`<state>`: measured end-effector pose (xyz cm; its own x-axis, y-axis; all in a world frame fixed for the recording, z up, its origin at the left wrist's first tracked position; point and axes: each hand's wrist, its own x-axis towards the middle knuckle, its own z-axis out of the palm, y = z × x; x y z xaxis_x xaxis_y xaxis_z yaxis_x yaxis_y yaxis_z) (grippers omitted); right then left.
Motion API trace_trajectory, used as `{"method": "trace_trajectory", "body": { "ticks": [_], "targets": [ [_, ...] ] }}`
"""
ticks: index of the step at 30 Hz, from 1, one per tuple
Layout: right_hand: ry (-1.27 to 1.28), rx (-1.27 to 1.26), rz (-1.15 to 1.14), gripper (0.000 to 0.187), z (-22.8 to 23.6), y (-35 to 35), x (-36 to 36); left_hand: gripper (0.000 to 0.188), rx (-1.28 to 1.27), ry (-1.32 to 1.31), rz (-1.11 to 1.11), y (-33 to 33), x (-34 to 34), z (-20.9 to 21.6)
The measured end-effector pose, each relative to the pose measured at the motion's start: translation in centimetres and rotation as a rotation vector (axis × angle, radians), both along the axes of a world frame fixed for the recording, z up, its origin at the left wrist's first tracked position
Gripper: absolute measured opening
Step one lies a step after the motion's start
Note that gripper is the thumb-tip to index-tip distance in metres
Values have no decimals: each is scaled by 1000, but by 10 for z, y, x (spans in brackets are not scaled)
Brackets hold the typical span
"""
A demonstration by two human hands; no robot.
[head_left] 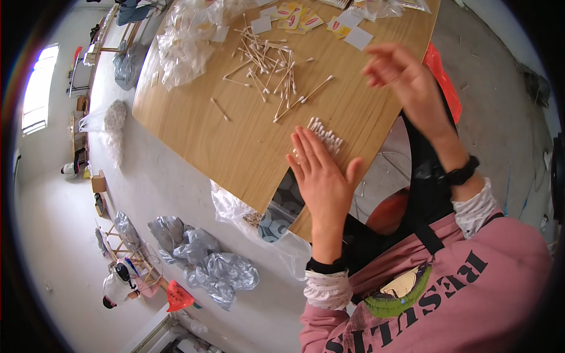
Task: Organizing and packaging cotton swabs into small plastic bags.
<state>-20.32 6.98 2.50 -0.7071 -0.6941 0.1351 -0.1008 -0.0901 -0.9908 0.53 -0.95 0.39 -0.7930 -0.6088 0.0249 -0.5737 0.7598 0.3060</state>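
Observation:
My left hand [318,167] lies flat with its fingers stretched out and the thumb spread, partly covering a row of cotton swabs [325,136] near the table's front edge. The white tips of several swabs show beyond its fingers. Above the table's right side, my right hand [406,85] is raised, its fingers loosely bent and a little blurred, with nothing visible in them. A loose, crossed heap of cotton swabs [268,62] lies farther back on the wooden table [206,138]. One single swab [219,109] rests apart to the left.
Clear plastic bags [185,44] lie at the table's far left, with yellow cards [300,17] and white cards [358,38] at the back. Grey plastic bags [203,253] sit on the floor to the left. Red plastic [442,82] hangs beside the right edge. Other people work farther off.

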Motion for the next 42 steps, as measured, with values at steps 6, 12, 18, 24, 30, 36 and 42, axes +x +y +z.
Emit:
{"method": "trace_trajectory", "body": {
  "ticks": [6,12,18,24,30,36,42],
  "targets": [
    [-356,-223,175,35,-31,-40,62,94,12,-95,-69,7,9,-5],
    [-250,-158,140,53,-38,-36,70,71,641,1041,530,15,12,-10],
    [-225,-140,219,64,-41,-41,88,75,792,1302,581,24,-12,-8],
    [-233,-115,290,67,-37,-44,88,74,824,1402,609,20,-22,-10],
    [-318,-129,265,69,-42,-38,75,73,796,1353,617,13,-14,-5],
    [-428,-205,288,71,-44,-40,83,73,808,1307,542,10,-12,-9],
    [-377,-233,181,68,-47,-34,59,104,38,18,126,13,-6,5]
  ]
}}
